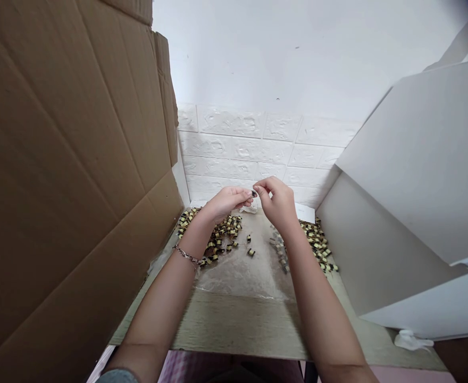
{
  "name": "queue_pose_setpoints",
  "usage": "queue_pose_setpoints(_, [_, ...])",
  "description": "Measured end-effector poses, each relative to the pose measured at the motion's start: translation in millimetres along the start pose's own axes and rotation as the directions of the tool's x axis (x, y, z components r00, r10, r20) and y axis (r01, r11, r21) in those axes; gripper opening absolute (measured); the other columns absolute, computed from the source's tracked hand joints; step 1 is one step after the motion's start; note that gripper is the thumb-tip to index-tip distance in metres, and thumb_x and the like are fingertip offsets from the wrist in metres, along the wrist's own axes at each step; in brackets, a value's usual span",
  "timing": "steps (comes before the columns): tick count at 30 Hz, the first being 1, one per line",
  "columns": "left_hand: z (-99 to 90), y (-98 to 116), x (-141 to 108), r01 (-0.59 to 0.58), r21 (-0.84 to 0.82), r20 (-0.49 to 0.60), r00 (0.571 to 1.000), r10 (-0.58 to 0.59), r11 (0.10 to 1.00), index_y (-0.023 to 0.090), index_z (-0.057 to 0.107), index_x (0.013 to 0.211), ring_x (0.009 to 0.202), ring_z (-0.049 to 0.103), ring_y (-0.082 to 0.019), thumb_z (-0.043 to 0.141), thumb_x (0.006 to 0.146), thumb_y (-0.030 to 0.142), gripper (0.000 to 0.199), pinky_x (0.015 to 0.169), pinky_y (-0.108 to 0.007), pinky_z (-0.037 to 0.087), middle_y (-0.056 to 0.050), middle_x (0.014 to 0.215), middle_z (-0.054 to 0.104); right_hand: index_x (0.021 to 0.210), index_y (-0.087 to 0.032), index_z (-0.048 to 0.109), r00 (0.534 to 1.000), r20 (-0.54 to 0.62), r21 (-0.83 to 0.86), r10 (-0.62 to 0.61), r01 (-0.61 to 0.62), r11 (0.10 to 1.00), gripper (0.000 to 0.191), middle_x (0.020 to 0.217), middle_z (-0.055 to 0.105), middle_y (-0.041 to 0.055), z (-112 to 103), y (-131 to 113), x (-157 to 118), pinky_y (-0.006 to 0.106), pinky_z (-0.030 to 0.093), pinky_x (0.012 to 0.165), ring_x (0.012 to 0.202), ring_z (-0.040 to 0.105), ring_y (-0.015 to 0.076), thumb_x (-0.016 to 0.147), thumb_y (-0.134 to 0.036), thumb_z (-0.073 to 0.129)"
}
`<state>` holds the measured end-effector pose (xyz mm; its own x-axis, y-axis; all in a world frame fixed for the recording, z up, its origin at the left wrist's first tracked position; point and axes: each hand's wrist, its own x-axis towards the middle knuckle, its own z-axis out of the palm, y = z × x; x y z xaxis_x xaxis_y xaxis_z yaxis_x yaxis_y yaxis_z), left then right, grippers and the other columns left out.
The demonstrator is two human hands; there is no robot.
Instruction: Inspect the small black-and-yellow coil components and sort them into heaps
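Observation:
Both my hands meet above the far part of the table. My left hand (231,202) pinches a small dark part (253,193) between thumb and fingers. The fingertips of my right hand (274,201) are closed at the other side of that part; most of it is hidden by the fingers. Below lie many small yellow-and-black components: a left pile (228,227), partly behind my left forearm, and a right pile (317,242) beside my right forearm. Between the piles, a loose component (251,252) rests on a clear plastic sheet (237,274).
A tall cardboard panel (70,159) stands on the left, and white panels (417,159) stand on the right. A white brick-patterned wall (242,149) closes the back. Crumpled white material (412,340) lies at the right of the wooden table (242,324).

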<state>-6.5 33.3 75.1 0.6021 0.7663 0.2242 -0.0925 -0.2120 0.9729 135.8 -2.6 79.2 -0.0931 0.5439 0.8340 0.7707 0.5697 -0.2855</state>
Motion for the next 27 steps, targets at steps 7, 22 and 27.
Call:
queue_pose_setpoints(7, [5.9,-1.8,1.5,0.154,-0.334,0.009,0.987,-0.16,0.93,0.01,0.056,0.072,0.063,0.053,-0.007,0.063,0.068,0.029,0.021,0.065,-0.021,0.038,-0.001,0.067,0.055,0.071,-0.019,0.056,1.0,-0.012,-0.013,-0.027,0.027,1.0,0.011,0.068,0.058,0.0,-1.9,2.6,0.5,0.024,0.037,0.061,0.065,0.052,0.0125,0.079,-0.018,0.048])
queue_pose_setpoints(22, [8.1,-5.2,1.0,0.11,-0.457,-0.008,0.992,-0.128,0.883,0.01,0.057,0.077,0.068,0.055,-0.009,0.058,0.073,0.024,0.014,0.068,-0.022,0.041,-0.003,0.073,0.058,0.074,-0.019,0.06,0.998,0.03,-0.032,-0.06,0.061,0.998,0.012,0.07,0.059,0.0002,-8.1,1.0,1.6,0.024,0.038,0.063,0.067,0.052,0.0124,0.079,-0.019,0.05])
queue_pose_setpoints(27, [10.0,-3.5,1.4,0.062,-0.428,-0.069,0.992,-0.101,0.902,0.01,0.057,0.074,0.067,0.053,-0.007,0.059,0.072,0.025,0.015,0.069,-0.021,0.039,-0.001,0.069,0.056,0.076,-0.02,0.064,0.995,0.035,-0.204,-0.093,0.098,0.974,0.012,0.077,0.057,0.0024,-9.5,0.1,1.2,0.028,0.036,0.069,0.075,0.048,0.016,0.078,-0.024,0.053])
